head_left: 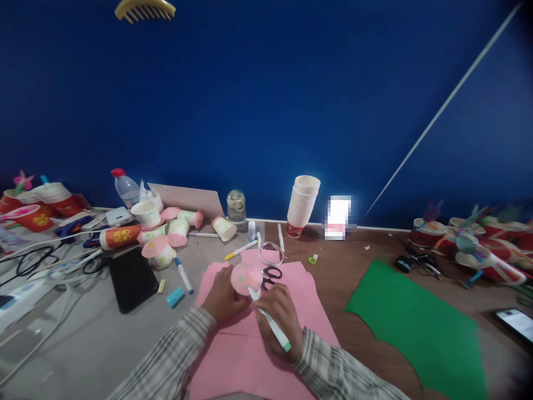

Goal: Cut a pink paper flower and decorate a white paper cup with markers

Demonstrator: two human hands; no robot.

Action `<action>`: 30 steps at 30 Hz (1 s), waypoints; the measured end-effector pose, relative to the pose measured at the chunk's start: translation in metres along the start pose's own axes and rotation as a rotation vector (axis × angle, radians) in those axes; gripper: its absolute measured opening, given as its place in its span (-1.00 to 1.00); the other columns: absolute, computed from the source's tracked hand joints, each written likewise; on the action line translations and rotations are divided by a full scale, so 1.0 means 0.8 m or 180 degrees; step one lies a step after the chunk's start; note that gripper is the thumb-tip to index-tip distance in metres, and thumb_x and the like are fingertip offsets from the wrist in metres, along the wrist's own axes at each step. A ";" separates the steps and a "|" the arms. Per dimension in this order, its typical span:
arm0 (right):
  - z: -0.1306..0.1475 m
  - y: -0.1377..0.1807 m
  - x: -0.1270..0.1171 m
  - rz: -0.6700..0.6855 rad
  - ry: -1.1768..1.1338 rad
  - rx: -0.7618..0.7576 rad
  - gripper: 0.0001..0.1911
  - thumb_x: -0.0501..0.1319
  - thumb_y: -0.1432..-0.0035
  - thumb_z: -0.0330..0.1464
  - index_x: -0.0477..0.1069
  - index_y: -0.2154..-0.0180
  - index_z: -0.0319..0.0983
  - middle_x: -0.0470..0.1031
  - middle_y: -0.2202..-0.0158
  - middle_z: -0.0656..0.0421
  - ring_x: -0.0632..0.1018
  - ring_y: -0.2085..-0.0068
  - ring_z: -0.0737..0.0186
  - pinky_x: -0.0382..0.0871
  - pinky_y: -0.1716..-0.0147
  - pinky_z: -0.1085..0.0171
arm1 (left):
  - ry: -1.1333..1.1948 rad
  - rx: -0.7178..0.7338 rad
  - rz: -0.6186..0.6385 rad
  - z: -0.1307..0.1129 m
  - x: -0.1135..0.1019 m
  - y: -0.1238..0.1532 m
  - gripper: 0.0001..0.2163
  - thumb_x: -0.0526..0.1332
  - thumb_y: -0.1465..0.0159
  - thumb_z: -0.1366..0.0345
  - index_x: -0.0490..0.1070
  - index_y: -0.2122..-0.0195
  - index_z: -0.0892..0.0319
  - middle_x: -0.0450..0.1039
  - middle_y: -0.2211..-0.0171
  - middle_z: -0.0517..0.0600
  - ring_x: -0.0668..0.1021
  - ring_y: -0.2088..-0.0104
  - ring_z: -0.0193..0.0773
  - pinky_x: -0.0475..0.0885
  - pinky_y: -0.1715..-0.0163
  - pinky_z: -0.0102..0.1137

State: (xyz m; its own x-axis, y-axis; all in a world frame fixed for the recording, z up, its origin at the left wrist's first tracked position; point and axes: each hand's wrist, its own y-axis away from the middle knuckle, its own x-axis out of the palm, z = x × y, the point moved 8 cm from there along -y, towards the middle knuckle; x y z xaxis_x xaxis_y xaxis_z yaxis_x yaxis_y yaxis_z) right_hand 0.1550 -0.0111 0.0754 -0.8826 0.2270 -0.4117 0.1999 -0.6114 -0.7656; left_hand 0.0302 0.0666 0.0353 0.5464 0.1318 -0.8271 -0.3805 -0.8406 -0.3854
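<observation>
- The left grip (225, 297) pinches the rim of a pink disc (244, 276), fingers curled about its side; whether a cup sits beneath is hidden.
- The right grip (280, 319) pinches a white, green-ended marker (272, 326) like a pen, its tip at the disc's near edge.
- The disc is above the pink sheets (233, 361) on the counter (104, 355), just beside the dark-handled scissors (272, 273).
- The step in hand looks like colouring green marks onto the disc, some of which already show.
- The next move probably calls for a steady left hold, a light tip and perhaps a turn of the disc to reach bare pink.
- An orange-red cup (120, 237) bears yellow characters, too blurred to read; no brand is legible.
</observation>
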 end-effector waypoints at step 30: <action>-0.007 -0.002 -0.021 -0.0374 0.0060 0.0089 -0.80 0.17 0.04 -0.48 0.40 0.31 -0.16 0.48 0.47 0.21 0.48 0.44 0.16 0.37 0.30 0.07 | 0.0170 0.0022 -0.0093 0.003 -0.002 0.002 -0.75 0.19 0.08 0.20 0.37 0.32 0.09 0.37 0.35 0.04 0.41 0.32 -0.03 0.32 0.24 -0.06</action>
State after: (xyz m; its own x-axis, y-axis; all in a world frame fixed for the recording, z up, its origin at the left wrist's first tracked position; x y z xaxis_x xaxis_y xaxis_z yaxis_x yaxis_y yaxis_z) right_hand 0.1721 -0.0094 0.0809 -0.8910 0.3124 -0.3296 0.0835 -0.6006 -0.7952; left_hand 0.0269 0.0660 0.0352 0.5964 0.1278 -0.7925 -0.3688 -0.8332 -0.4119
